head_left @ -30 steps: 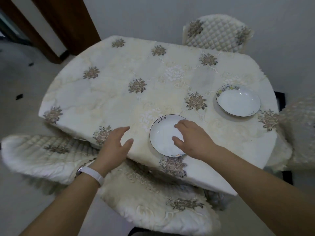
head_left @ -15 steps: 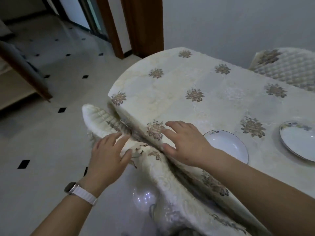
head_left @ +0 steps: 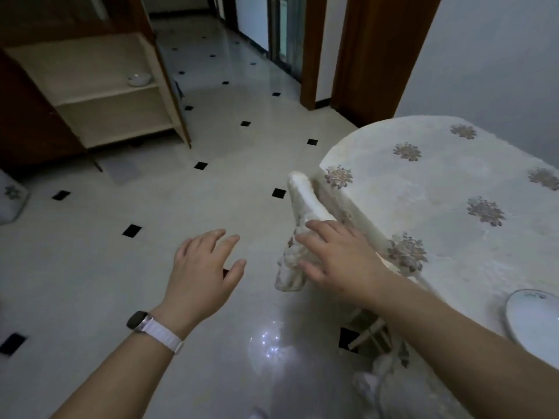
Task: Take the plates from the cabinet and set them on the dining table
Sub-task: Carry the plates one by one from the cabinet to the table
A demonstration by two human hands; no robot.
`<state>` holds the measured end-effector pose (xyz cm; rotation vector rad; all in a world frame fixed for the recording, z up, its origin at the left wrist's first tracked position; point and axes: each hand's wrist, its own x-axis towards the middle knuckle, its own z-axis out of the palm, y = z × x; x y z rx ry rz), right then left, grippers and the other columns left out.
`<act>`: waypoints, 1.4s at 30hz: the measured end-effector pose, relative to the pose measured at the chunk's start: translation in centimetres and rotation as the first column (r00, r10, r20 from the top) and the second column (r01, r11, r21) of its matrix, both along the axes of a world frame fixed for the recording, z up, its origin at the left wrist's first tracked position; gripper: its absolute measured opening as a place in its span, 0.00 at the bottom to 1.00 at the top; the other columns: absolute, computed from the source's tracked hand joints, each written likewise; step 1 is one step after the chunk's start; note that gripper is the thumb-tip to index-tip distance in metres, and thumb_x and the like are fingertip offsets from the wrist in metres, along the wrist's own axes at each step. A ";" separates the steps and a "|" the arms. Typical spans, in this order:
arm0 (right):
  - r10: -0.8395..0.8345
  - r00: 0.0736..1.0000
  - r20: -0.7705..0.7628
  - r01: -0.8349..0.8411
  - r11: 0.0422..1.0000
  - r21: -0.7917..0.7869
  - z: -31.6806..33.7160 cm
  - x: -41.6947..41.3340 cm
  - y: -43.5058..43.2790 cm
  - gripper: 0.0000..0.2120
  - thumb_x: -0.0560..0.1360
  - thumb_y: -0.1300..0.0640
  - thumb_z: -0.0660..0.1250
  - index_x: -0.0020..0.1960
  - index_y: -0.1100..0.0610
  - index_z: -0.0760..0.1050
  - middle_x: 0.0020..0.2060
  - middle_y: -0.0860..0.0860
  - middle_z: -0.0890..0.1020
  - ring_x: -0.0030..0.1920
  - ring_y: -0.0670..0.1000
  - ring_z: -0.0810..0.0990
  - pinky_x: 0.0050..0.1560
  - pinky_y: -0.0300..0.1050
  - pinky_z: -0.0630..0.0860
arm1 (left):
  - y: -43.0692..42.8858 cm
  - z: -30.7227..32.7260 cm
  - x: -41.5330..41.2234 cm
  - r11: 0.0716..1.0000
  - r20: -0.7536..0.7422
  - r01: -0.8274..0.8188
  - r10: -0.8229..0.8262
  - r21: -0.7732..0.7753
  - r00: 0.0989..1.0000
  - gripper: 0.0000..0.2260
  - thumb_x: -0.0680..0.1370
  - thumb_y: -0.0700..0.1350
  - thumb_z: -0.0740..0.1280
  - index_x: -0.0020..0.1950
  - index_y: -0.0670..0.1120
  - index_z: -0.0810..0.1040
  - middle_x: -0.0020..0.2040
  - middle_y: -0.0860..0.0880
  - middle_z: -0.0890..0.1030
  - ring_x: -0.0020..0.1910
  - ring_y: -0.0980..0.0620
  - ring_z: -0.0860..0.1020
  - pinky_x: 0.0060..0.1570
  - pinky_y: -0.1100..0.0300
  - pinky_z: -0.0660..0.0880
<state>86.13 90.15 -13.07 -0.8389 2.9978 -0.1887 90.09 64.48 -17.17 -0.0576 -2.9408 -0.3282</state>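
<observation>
i saw the left hand [head_left: 202,267] spread and empty over the floor [head_left: 145,255]. the right hand [head_left: 338,258] was spread over the chair [head_left: 302,201] beside the table [head_left: 423,182]. one plate [head_left: 535,322] sat on the table, near right. a dish [head_left: 139,79] sat in the far-left cabinet [head_left: 90,98].

Home dining room: clothed table [head_left: 423,192], cabinet [head_left: 99,95]
</observation>
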 end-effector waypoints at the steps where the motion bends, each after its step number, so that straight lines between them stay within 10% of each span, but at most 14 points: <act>1: 0.025 1.000 0.005 -0.025 1.000 -0.001 0.0 -0.1 -2.1 0.24 0.74 0.40 0.56 0.64 0.50 0.74 0.65 0.53 0.75 0.64 0.56 0.73 0.61 0.55 0.69 | -2.1 0.1 0.5 1.000 -0.001 -0.026 0.026 -0.003 1.000 0.24 0.75 0.60 0.58 0.64 0.49 0.78 0.63 0.45 0.78 0.62 0.43 0.75 0.64 0.44 0.65; 19: 0.408 0.913 0.007 -0.408 0.913 0.022 -1.6 -6.0 -26.2 0.29 0.74 0.38 0.49 0.68 0.50 0.70 0.67 0.51 0.74 0.66 0.55 0.71 0.65 0.51 0.65 | -20.8 0.1 5.3 0.924 -0.024 -0.382 0.382 0.005 0.924 0.23 0.75 0.59 0.58 0.66 0.50 0.77 0.62 0.43 0.78 0.61 0.42 0.75 0.63 0.46 0.66; 42: 0.414 0.910 0.006 -0.414 0.910 -0.027 -0.9 -37.9 -36.3 0.28 0.75 0.39 0.49 0.67 0.51 0.71 0.65 0.51 0.75 0.65 0.55 0.72 0.62 0.52 0.67 | -29.8 1.0 -25.2 0.898 -0.008 -0.439 0.439 0.006 0.898 0.24 0.76 0.59 0.58 0.67 0.51 0.76 0.63 0.44 0.78 0.62 0.44 0.75 0.63 0.45 0.67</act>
